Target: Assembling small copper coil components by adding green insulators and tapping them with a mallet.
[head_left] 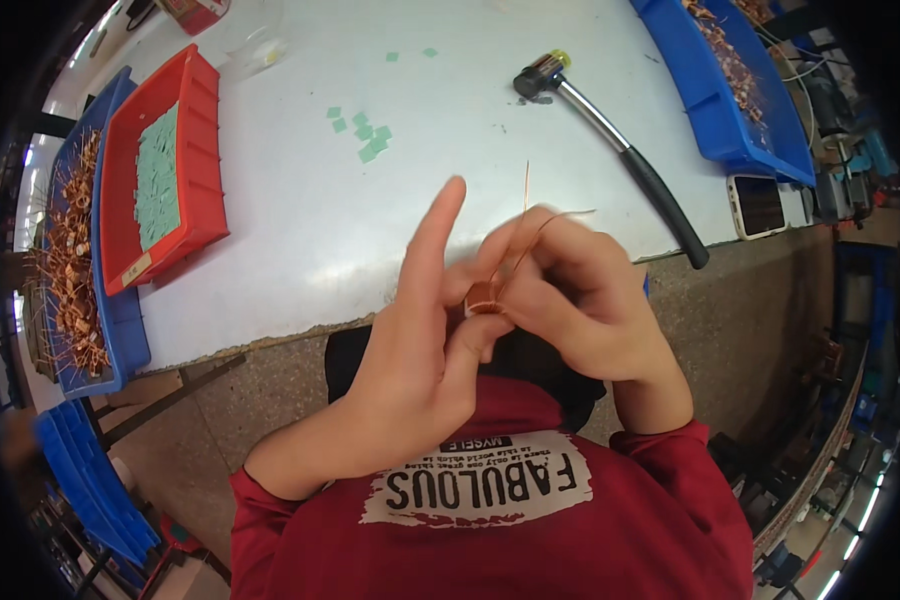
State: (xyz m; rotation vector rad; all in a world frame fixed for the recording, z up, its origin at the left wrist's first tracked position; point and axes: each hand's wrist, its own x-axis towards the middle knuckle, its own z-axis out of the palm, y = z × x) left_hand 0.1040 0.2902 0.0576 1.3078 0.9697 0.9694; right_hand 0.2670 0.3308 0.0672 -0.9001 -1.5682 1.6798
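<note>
Here, copper coil [483,297] pinched in left hand [425,340]; leads [527,190] point toward white tabletop [280,230], right hand [590,300] nearer them, its hold unclear

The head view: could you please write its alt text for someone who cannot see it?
The left hand pinches a small copper-coloured coil, thin wires rising, the right hand close against it, by a white table. A hammer lies right; a red tray of green pieces sits left.

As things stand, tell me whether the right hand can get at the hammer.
Likely yes: the hammer lies close by with nothing between, though the right hand is busy at the coil.
</note>
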